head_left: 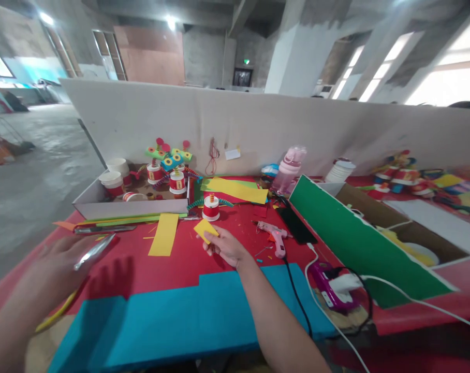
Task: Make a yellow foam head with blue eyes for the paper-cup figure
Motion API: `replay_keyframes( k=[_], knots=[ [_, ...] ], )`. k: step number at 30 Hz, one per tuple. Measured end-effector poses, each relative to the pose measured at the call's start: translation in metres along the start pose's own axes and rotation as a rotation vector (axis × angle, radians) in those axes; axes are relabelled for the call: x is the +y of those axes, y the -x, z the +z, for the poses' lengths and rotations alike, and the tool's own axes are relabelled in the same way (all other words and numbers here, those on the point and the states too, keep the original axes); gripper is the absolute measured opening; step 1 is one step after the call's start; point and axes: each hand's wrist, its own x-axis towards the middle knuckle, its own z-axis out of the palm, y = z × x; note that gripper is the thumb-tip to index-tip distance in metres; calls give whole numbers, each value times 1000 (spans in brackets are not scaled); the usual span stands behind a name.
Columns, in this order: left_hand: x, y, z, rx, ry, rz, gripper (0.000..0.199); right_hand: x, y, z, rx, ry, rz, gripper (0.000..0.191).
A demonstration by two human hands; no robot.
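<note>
My right hand [225, 248] pinches a small yellow paper piece [206, 231] between thumb and fingers, over the red tabletop. My left hand [66, 259] is blurred at the left, fingers stretched out, casting a shadow of spread fingers. Against it shows a shiny metal blade [94, 252]; a curved yellow handle [56, 314] lies below. Whether these two belong to one tool I cannot tell. A yellow paper strip [163, 234] lies between my hands. Just beyond my right hand stands a red and white paper-cup figure [210, 208] with green folded-paper arms.
A white box [130, 209] holds finished cup figures and cups. At right lie a pink glue gun [273, 235], a dark phone [296, 226] and a purple power strip [332, 292] with cables. A green-sided box [359, 248] stands beyond. Blue sheets [165, 321] cover the near edge.
</note>
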Motion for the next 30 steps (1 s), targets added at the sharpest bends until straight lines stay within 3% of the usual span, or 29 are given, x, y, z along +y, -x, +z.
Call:
replay_keyframes(
  k=[2,5,8,11,16,19,22,24,27,30],
  knots=[
    [49,-28,-8,26,305,56,43,-1,4,0,-104,60,32,35],
    [113,-72,5,-248,773,196,51,0,6,-4,-205,92,42,38],
    [149,-100,27,-491,1044,266,55,3,1,-13,-154,87,51,37],
    [154,-108,41,-590,1178,295,50,5,-5,-22,-66,90,58,38],
    [144,-100,51,-633,1368,236,50,9,-9,-24,-10,146,81,41],
    [151,-96,59,-585,1403,197,46,12,-11,-15,-23,214,120,42],
    [160,-95,69,-474,1399,150,30,12,-7,-3,27,332,88,44],
    [162,-97,75,-398,1428,96,24,4,4,-2,176,524,-35,43],
    [158,-100,82,-293,1519,21,27,-21,36,-26,570,929,-367,37],
    [153,-102,85,-238,1578,-29,32,-48,72,-72,879,1224,-303,29]
  ],
)
